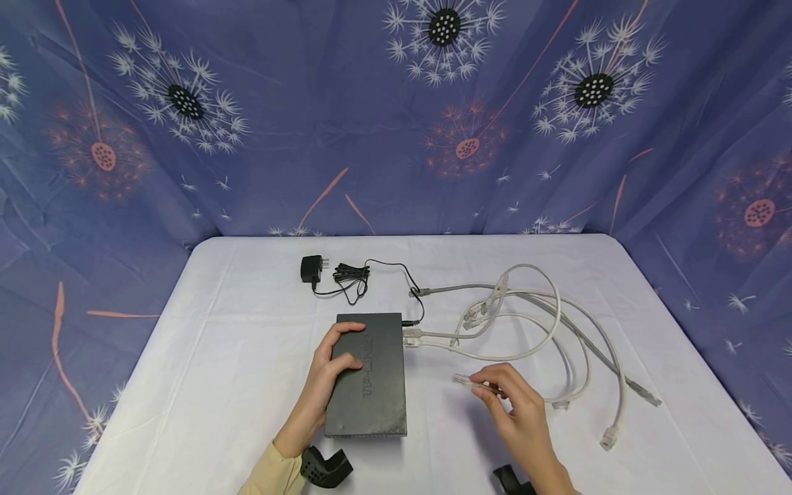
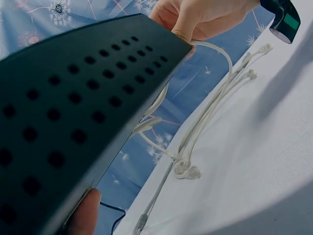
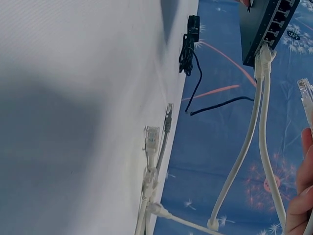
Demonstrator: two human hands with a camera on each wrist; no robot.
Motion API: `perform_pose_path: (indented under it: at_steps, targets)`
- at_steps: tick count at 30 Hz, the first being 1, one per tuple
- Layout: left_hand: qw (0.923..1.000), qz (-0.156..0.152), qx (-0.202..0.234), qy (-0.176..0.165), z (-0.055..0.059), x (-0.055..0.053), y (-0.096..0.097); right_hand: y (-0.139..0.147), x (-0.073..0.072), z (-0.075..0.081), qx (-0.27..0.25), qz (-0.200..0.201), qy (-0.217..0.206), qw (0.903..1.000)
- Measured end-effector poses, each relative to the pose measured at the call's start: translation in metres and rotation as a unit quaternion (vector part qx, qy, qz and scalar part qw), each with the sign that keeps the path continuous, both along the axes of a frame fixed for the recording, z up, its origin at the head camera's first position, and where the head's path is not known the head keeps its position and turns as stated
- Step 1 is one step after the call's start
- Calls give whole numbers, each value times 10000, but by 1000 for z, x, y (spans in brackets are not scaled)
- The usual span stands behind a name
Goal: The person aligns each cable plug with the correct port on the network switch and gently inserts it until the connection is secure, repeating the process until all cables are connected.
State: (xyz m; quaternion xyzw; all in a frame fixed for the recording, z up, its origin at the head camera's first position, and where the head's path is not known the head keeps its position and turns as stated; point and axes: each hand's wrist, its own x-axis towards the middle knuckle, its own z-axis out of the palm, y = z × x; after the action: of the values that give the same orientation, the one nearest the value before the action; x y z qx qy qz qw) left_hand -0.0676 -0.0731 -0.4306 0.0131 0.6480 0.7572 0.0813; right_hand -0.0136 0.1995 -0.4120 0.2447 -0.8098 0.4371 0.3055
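A black network switch (image 1: 380, 419) with TP-LINK lettering on top is held by my left hand (image 1: 322, 381), whose thumb and a finger lie over its upper face. In the left wrist view the switch's vented side (image 2: 73, 98) fills much of the picture, and a fingertip (image 2: 87, 215) shows at its edge. Two pale network cables (image 3: 261, 127) are plugged into its ports, and several ports are vacant. To the right of the switch, my right hand (image 1: 516, 412) pinches a network cable by its clear plug (image 1: 462, 379). That plug is apart from the ports.
More pale and grey network cables (image 1: 557, 309) lie looped on the white table (image 1: 216, 385) at the right. A black power adapter (image 1: 311, 269) with a bundled cord (image 1: 351, 273) sits at the back, its lead running to the switch. Behind hangs a blue dandelion-patterned cloth (image 1: 322, 89).
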Motion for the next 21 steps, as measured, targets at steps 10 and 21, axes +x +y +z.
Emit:
perform_pose_path:
  at_steps: [10,21]
  targets:
    - [9999,-116,63,17,0,1,2,-1,-9,-17,5,172,-27,9998]
    - [9997,-197,131,38,0,3,5,-9,-13,-12,159,145,-16,9998]
